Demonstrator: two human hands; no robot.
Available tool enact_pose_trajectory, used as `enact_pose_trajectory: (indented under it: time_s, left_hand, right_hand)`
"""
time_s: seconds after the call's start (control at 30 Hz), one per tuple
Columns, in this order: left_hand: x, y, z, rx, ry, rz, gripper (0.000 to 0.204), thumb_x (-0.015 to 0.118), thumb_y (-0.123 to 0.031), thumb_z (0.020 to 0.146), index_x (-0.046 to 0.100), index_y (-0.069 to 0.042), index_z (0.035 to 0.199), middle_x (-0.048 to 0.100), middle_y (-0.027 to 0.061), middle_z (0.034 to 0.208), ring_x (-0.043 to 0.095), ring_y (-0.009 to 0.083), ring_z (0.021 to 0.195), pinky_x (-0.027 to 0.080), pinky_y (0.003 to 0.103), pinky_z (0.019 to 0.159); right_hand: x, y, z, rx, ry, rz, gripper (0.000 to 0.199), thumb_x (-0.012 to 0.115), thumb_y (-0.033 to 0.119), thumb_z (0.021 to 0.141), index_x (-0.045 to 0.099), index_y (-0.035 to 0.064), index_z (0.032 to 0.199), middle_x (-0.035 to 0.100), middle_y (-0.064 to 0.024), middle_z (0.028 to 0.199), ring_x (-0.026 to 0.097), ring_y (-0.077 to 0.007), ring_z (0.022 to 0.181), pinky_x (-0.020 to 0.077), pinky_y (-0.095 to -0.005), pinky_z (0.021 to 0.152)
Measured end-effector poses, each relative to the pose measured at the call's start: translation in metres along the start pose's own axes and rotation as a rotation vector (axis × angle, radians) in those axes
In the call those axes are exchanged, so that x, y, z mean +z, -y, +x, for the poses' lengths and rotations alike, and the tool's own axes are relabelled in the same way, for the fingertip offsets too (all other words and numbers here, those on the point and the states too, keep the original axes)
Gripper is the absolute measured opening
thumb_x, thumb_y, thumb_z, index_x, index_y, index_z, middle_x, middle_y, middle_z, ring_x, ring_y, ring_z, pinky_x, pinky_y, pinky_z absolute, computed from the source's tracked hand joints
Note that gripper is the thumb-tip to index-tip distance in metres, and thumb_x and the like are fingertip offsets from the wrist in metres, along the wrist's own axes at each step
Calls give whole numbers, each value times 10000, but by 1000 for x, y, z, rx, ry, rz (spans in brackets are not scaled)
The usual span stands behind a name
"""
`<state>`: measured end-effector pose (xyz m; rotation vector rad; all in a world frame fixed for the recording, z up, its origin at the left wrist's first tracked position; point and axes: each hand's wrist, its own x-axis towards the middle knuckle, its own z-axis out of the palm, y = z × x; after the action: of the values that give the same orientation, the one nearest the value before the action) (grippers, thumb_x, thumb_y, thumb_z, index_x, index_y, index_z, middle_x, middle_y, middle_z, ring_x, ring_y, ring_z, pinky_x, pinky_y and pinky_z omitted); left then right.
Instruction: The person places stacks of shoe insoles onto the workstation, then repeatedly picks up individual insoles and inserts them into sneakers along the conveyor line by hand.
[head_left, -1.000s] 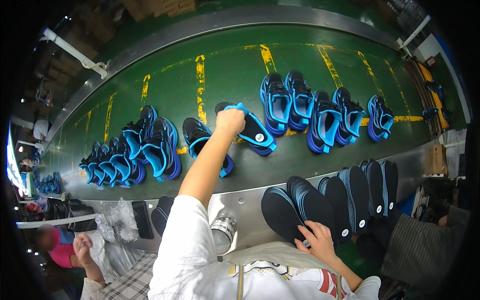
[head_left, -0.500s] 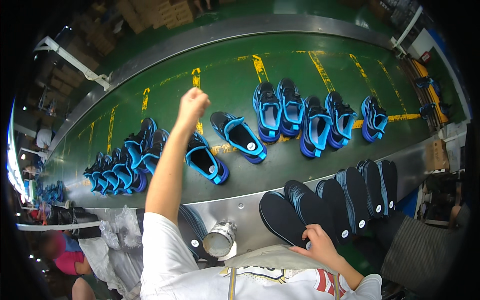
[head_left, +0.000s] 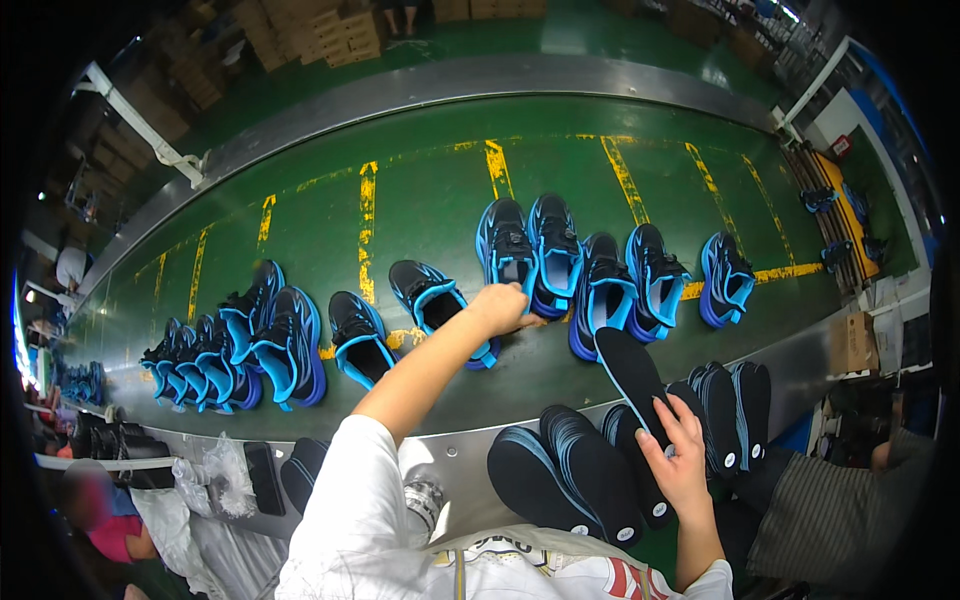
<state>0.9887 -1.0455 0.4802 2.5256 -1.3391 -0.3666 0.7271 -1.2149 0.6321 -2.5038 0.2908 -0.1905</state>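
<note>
Green work surface [head_left: 430, 190]: row of black-and-blue shoes [head_left: 657, 285]. One shoe [head_left: 503, 232] just right of centre, toe far, long axis near–far. Black insole [head_left: 627, 368] at right, over near edge, pointing far-left. Left hand [head_left: 503, 309] at that shoe's heel, fingers curled, grip hidden. Right hand [head_left: 681, 455]: thumb and fingers pinching insole's near end.

Dark phone [head_left: 264, 478] beside crumpled clear plastic [head_left: 230, 480], well left of the left hand [head_left: 503, 308].
Nearer the body than that hand, a partly hidden grey cylinder [head_left: 426, 503]; far beyond it, stacked cardboard boxes [head_left: 343, 40]; right of the right hand [head_left: 681, 455], a brown carton [head_left: 855, 343] and, closer in, striped cloth [head_left: 825, 505].
</note>
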Motion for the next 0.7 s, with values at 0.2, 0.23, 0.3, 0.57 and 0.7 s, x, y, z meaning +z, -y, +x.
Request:
enact_pose_trajectory:
  time_s: [0.2, 0.23, 0.3, 0.57, 0.7]
  left_hand:
    - [38, -54, 6, -59, -316, -321, 372, 539, -297, 785, 559, 25, 602, 545, 200, 687, 554, 348, 621, 466, 409, 596]
    - [38, -68, 4, -81, -318, -354, 354, 549, -299, 782, 562, 23, 635, 545, 201, 703, 555, 348, 625, 464, 412, 597]
    - [43, -86, -1, -124, -406, -481, 326, 573, -304, 773, 561, 16, 713, 547, 201, 731, 554, 346, 626, 462, 412, 592]
    - [22, -62, -24, -419, -542, -170, 544, 602, -297, 753, 383, -19, 1166, 570, 186, 806, 578, 319, 668, 457, 390, 535]
    - [12, -51, -5, -493, -602, -512, 515, 533, -352, 801, 441, 37, 1126, 587, 224, 886, 573, 370, 808, 452, 409, 691]
  right_hand:
    - [3, -5, 17, -12, -95, 78, 376, 650, 126, 709, 566, -10, 1050, 491, -186, 1127, 492, -311, 943, 389, -353, 815]
    - [2, -8, 20, -40, -78, 37, 340, 645, 118, 712, 582, -13, 1019, 503, -189, 1114, 499, -305, 917, 394, -348, 799]
    - [5, -7, 27, -122, -123, -11, 196, 633, 94, 711, 630, -21, 870, 555, -183, 1044, 520, -287, 792, 418, -330, 716]
    - [13, -6, 79, -383, -44, -166, 82, 624, 79, 668, 587, 9, 646, 603, -93, 935, 512, -246, 684, 437, -327, 656]
    - [44, -12, 109, -496, 127, -298, 122, 573, 105, 678, 582, 1, 613, 600, -91, 942, 514, -243, 747, 432, -338, 690]
